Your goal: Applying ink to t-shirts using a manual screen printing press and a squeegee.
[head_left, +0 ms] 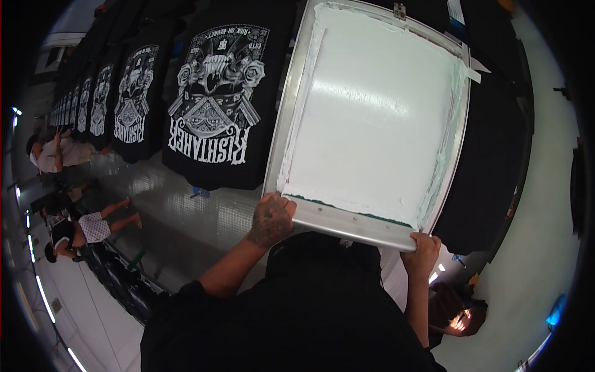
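The person holds a big printing screen (372,118) with both hands. It is a square metal frame, silver and shiny, with a flat white sheet stretched inside it. Thick white paint is smeared along the inside edges, most of all down the left side and the right side. A thin dark green line shows along the near edge of the white part. White tape sticks out at the far right corner. A small metal clip sits at the top of the frame.

The screen is right in front of the person, tilted a little, and it lies over a black shirt (489,155) that shows on its right side.

The left hand (271,220) grips the near left corner of the frame. Its fingers are curled tight over the metal bar. The right hand (423,251) grips the near right corner, with its fingers wrapped around the edge from below.

To the left of the screen is a printed black shirt (217,93) with a white picture of roses and big letters. More shirts like it (118,99) lie in a long row on the surface, going far away to the left. Beside that row, other people (74,232) are seen on the shiny floor (180,217).
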### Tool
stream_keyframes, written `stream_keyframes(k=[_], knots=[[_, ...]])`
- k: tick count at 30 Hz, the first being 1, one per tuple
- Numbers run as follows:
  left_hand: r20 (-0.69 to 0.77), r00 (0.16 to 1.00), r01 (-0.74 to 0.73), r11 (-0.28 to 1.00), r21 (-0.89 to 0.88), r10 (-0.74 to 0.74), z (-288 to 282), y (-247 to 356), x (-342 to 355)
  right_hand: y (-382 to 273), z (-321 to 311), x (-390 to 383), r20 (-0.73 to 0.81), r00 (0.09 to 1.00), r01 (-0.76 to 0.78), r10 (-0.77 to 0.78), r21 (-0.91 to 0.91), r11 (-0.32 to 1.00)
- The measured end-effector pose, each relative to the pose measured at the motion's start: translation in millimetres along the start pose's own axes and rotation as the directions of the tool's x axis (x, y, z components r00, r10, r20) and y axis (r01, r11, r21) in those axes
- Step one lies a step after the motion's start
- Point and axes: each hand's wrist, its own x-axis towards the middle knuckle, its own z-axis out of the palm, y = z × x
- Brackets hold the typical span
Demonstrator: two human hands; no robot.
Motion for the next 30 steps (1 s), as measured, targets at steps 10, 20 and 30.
stream_keyframes(k=[10, 20, 30], knots=[[-0.095, 0.994, -0.029, 0.965, 0.261, 0.056, 32, -50, 99, 16, 10, 98, -0.326, 0.935, 0.118, -0.139, -0.084, 0.989], [-0.401, 0.871, -0.132, 0.922, 0.364, 0.283, -1, -158, 433, 28, -81, 424, -0.138, 0.988, -0.103, 0.073, -0.223, 0.969], [0.002, 0.996, -0.088, 0.984, 0.154, 0.088, -42, -128, 336, 5, -102, 313, -0.144, 0.976, 0.105, -0.162, -0.338, 0.935]])
